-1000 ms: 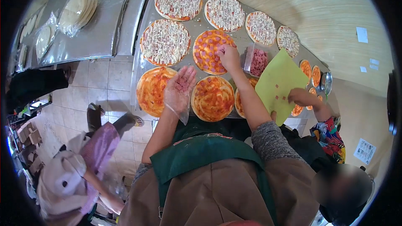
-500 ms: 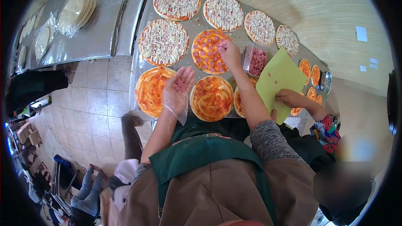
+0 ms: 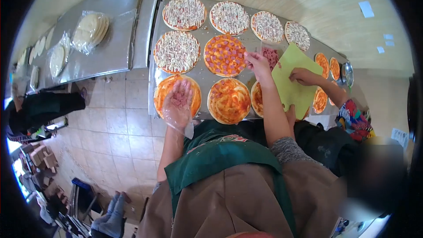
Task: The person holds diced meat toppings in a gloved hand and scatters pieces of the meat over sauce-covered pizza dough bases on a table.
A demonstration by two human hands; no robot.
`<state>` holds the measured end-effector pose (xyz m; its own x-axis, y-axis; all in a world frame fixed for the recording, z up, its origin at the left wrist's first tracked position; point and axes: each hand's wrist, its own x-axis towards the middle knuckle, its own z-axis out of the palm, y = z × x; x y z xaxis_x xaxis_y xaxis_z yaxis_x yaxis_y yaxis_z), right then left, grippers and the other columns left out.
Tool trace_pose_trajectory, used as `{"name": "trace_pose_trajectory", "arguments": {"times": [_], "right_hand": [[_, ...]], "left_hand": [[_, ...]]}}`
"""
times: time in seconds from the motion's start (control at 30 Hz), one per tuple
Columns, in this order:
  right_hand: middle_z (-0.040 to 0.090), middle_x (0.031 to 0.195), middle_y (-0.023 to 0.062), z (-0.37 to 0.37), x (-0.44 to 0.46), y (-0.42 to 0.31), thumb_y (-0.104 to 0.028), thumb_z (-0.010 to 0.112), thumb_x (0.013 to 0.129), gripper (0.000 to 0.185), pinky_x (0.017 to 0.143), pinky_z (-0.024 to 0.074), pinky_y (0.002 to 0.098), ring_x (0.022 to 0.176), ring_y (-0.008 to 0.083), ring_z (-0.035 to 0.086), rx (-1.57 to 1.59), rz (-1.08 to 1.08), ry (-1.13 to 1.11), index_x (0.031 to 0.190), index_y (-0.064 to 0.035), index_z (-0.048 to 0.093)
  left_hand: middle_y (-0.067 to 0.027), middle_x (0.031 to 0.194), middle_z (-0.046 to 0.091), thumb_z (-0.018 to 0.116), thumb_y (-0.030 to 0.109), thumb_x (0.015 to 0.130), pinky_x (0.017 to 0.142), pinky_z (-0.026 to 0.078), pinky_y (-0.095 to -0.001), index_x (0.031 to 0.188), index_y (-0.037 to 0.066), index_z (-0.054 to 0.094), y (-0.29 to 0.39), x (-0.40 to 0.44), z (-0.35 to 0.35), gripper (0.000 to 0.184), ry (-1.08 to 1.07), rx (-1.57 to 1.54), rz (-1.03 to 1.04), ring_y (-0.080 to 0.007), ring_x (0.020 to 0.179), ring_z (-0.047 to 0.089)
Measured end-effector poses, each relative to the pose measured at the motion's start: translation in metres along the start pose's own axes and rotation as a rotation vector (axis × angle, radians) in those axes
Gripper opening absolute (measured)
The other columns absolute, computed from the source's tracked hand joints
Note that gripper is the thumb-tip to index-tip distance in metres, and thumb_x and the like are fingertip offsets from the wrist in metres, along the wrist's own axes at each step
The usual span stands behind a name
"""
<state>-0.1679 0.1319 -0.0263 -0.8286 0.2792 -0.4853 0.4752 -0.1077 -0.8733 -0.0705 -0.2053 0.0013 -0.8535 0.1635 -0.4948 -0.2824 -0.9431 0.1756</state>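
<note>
My left hand (image 3: pixel 177 108), in a clear plastic glove, lies palm up with diced ham (image 3: pixel 179 98) in its cupped palm. It is above a sauced pizza base (image 3: pixel 194 89) at the front left. My right hand (image 3: pixel 258 67) has its fingers pinched together at the right edge of a pizza topped with ham cubes (image 3: pixel 224 56); what they hold, if anything, is too small to make out. Directly in front of me lies another sauced pizza (image 3: pixel 229 103) with a few ham pieces at its upper left. A clear container of ham (image 3: pixel 269 56) stands beyond my right hand.
A co-worker's hand (image 3: pixel 304 77) rests on a yellow-green sheet (image 3: pixel 293 64) tilted by the container. Several cheese-topped pizzas (image 3: pixel 229 17) line the back of the metal table (image 3: pixel 202 77). Small sauced pizzas (image 3: pixel 322 64) and a metal bowl (image 3: pixel 348 75) are at right; bagged bases (image 3: pixel 90 31) at left.
My right hand has moved from over the ham-topped pizza to its right edge. My left hand still holds ham. The camera view has shifted, and the sheet sits closer to the container.
</note>
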Motion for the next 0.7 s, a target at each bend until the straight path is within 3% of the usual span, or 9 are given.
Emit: {"name": "trace_pose_trajectory", "arguments": {"times": [0.1,0.2,0.4,0.43,0.53,0.63,0.7], "right_hand": [[0.067,0.087,0.0027,-0.005,-0.04,-0.011,-0.014,0.062,0.093,0.022,0.062,0.0471,0.0209,0.077,0.0085,0.062,0.246,0.015,-0.13,0.111,-0.0007,0.064],[0.066,0.085,0.0014,-0.012,-0.065,-0.01,-0.012,0.063,0.088,0.027,0.063,0.0478,0.0229,0.073,0.0084,0.061,0.015,-0.043,-0.168,0.112,0.0002,0.065],[0.066,0.086,0.0063,0.007,-0.029,0.015,0.001,0.054,0.083,0.035,0.069,0.0495,0.0297,0.075,0.0187,0.062,-0.877,-0.346,-0.031,0.112,-0.0113,0.068],[0.065,0.093,0.0129,0.014,-0.024,0.011,0.001,0.054,0.08,0.04,0.075,0.0508,0.0351,0.082,0.0267,0.063,-0.958,-0.383,-0.025,0.113,-0.0167,0.068],[0.062,0.107,0.0149,0.027,0.008,0.023,0.0,0.054,0.081,0.039,0.083,0.051,0.0388,0.098,0.0311,0.062,-1.2,-0.528,0.105,0.113,-0.0179,0.068],[0.058,0.118,0.0147,0.033,0.021,0.025,-0.001,0.054,0.081,0.04,0.089,0.0498,0.0417,0.11,0.0331,0.058,-1.193,-0.588,0.05,0.114,-0.0205,0.068],[0.056,0.12,0.0164,0.036,0.02,0.022,-0.006,0.056,0.083,0.036,0.089,0.0503,0.0418,0.109,0.0334,0.058,-1.235,-0.558,0.034,0.112,-0.023,0.069]], "left_hand": [[-0.0148,0.138,0.052,0.044,0.027,0.097,0.11,0.038,-0.0409,0.135,0.001,0.048,0.017,-0.019,-0.003,0.047,-0.044,-0.006,0.041,-0.0281,0.132,0.046],[-0.015,0.139,0.051,0.04,0.027,0.097,0.11,0.038,-0.0418,0.135,0.0,0.048,0.03,-0.034,-0.016,0.048,-0.031,-0.011,0.071,-0.0277,0.132,0.046],[-0.0168,0.14,0.049,0.038,0.026,0.097,0.11,0.038,-0.0435,0.137,-0.001,0.045,0.037,-0.064,-0.023,0.048,-0.052,-0.051,0.09,-0.0292,0.133,0.045],[-0.0171,0.141,0.049,0.038,0.026,0.097,0.11,0.039,-0.0436,0.137,-0.001,0.045,0.037,-0.07,-0.021,0.048,-0.054,-0.059,0.094,-0.0296,0.133,0.045],[-0.0176,0.141,0.048,0.038,0.026,0.097,0.11,0.039,-0.0436,0.137,-0.001,0.044,0.035,-0.084,-0.027,0.049,-0.049,-0.085,0.129,-0.0304,0.133,0.044],[-0.018,0.141,0.048,0.039,0.026,0.097,0.11,0.039,-0.0433,0.137,-0.002,0.044,0.03,-0.1,-0.032,0.049,0.035,-0.092,0.193,-0.0306,0.133,0.044],[-0.0181,0.141,0.048,0.039,0.027,0.097,0.11,0.039,-0.043,0.136,-0.002,0.044,0.028,-0.111,-0.037,0.049,0.085,-0.095,0.223,-0.0306,0.133,0.044]]}}
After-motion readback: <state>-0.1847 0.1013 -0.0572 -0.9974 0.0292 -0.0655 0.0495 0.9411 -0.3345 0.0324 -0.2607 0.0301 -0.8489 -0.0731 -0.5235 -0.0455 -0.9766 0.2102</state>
